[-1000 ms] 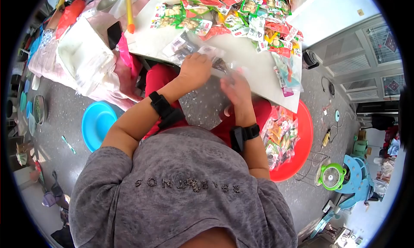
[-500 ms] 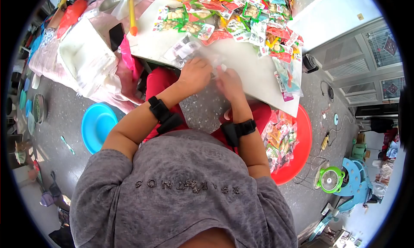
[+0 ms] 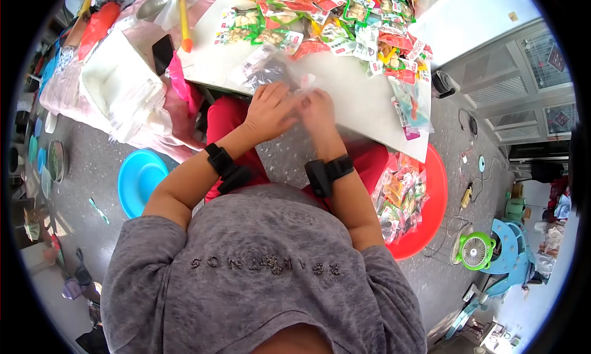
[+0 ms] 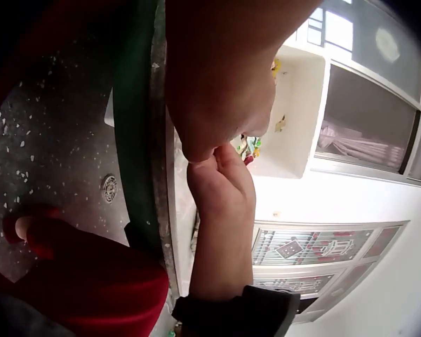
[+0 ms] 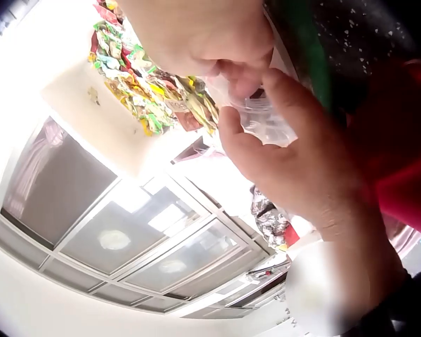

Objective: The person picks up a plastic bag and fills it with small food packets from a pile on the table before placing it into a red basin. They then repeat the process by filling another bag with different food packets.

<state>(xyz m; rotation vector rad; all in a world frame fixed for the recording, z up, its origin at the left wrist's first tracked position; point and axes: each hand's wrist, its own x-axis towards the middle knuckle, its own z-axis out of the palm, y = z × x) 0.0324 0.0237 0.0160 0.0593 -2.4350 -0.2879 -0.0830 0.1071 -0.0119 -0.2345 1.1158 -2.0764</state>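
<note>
At the near edge of the white table [image 3: 363, 101], a clear plastic bag [image 3: 266, 71] with dark contents lies partly under the fingers. My left hand [image 3: 269, 112] grips its near side. Close beside it, my right hand [image 3: 317, 112], slightly blurred, pinches the bag's loose plastic. The fingertips of both hands meet there in the head view. In the right wrist view, clear plastic [image 5: 266, 123] shows between the left hand's [image 5: 302, 151] thumb and fingers. The left wrist view has the right hand [image 4: 221, 186] with curled fingers against the left; the plastic is hidden there.
Colourful food packets [image 3: 332, 21] are heaped across the table's far side. A red basin [image 3: 434, 200] of packets stands on the floor at right, a blue basin [image 3: 140, 181] at left. A white box [image 3: 117, 71] and a phone [image 3: 163, 53] lie on pink cloth.
My right hand has moved left and closer to the left hand, drawing in the loose plastic. The left hand has shifted slightly, staying at the bag.
</note>
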